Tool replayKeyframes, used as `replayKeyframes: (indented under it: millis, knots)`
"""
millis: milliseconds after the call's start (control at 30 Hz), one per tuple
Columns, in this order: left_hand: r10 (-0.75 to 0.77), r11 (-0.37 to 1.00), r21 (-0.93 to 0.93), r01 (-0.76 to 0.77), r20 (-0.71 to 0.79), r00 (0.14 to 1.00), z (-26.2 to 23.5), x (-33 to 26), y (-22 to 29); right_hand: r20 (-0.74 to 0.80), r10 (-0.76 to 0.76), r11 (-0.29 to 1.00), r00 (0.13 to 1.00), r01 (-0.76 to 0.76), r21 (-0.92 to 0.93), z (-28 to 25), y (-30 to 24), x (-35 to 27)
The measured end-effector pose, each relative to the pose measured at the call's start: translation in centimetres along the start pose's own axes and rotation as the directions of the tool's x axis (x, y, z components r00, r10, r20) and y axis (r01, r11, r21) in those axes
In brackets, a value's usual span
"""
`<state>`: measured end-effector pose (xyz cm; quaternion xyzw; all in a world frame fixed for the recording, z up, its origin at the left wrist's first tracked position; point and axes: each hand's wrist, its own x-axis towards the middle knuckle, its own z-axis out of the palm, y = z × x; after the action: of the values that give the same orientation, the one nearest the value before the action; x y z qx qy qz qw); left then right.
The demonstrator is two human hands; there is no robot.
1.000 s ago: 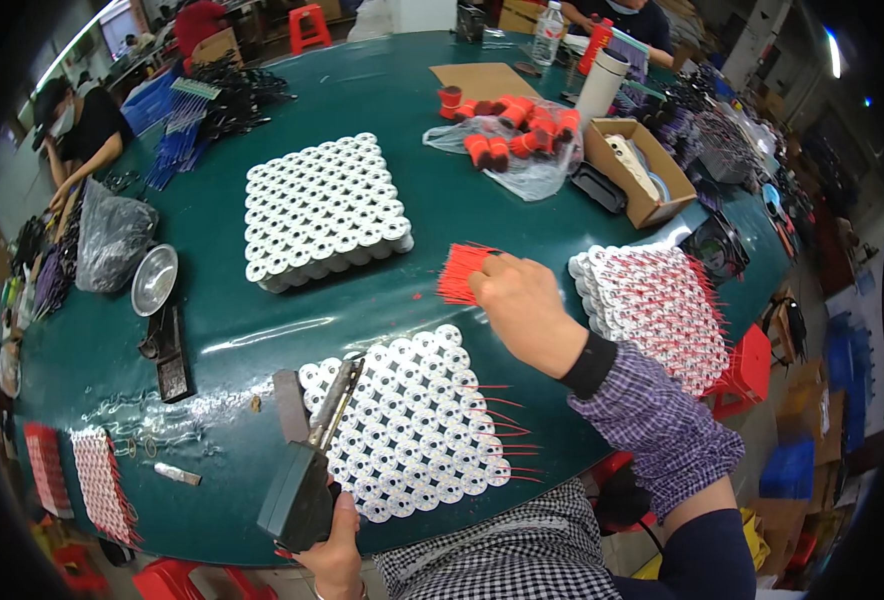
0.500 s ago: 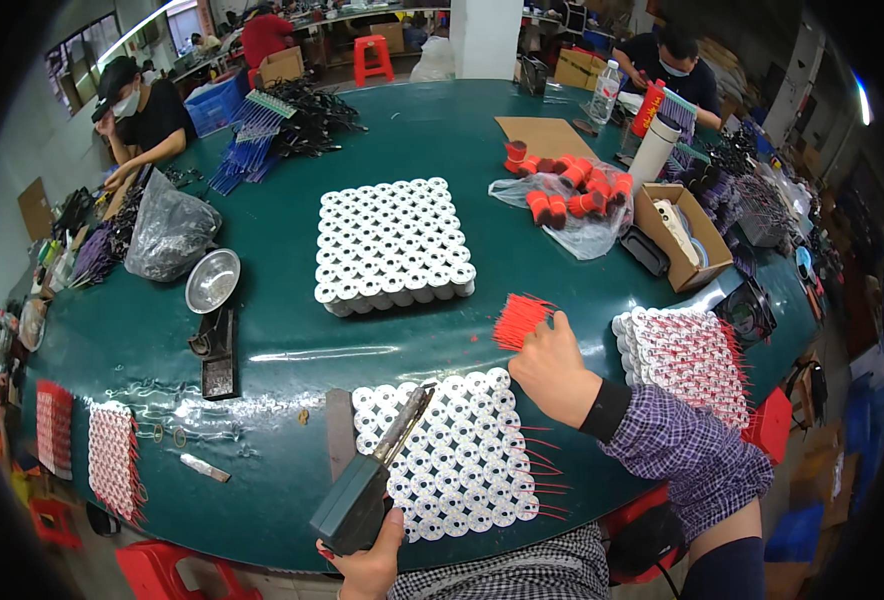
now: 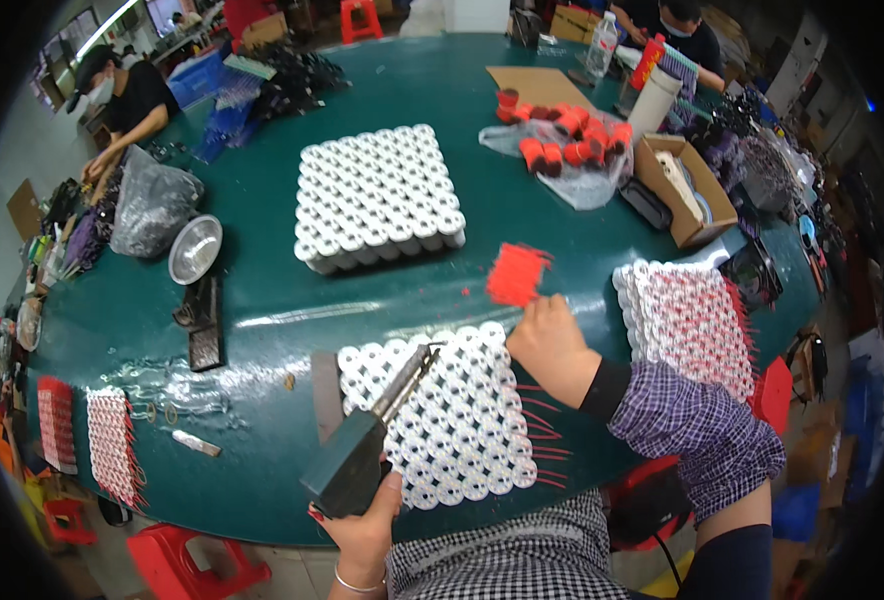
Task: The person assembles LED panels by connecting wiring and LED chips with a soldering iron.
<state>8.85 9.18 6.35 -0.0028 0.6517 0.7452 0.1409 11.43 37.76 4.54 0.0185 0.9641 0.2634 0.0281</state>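
My left hand (image 3: 364, 520) grips a dark green soldering gun (image 3: 347, 465). Its metal tip reaches over the far rows of a grid of small round white discs (image 3: 462, 430) at the table's near edge. Red wires (image 3: 544, 432) stick out from the grid's right side. Beside the grid's far right corner is my right hand (image 3: 552, 345), its fingers pinched together; whatever they hold is hidden. A flat bundle of short red wires (image 3: 517, 275) lies just beyond those fingertips. Along the grid's left side runs a grey bar (image 3: 326, 398).
A stacked block of white discs (image 3: 377, 195) sits mid-table. Wired disc grids stand at right (image 3: 677, 320) and far left (image 3: 114, 445). A metal bowl (image 3: 196, 250), a cardboard box (image 3: 707, 225) and red-wrapped bundles (image 3: 582, 145) lie farther back. Two people work across the table.
My right hand has drawn slightly away from the red wire bundle, toward the grid. The soldering gun's tip remains over the far rows. The whole view has shifted, and the person at left has lowered a hand.
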Motion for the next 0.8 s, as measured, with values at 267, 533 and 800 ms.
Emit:
replayKeyframes:
  millis: [267,533,800]
  knots:
    - [-0.13,0.992,0.0,0.13,0.037,0.991,0.9,0.1,-0.1,-0.156,0.396,0.589,0.905,-0.12,0.799,-0.7,-1.0,-3.9]
    - [-0.149,0.973,0.203,0.11,0.187,0.971,0.8,-0.4,-1.2,-0.207,0.491,0.474,0.846,-0.06,0.879,0.8,-3.7,-5.4]
    - [-0.095,0.964,0.261,0.041,0.198,0.976,2.0,-0.4,-1.6,-0.243,0.531,0.43,0.812,-0.011,0.903,1.4,-4.2,-5.7]
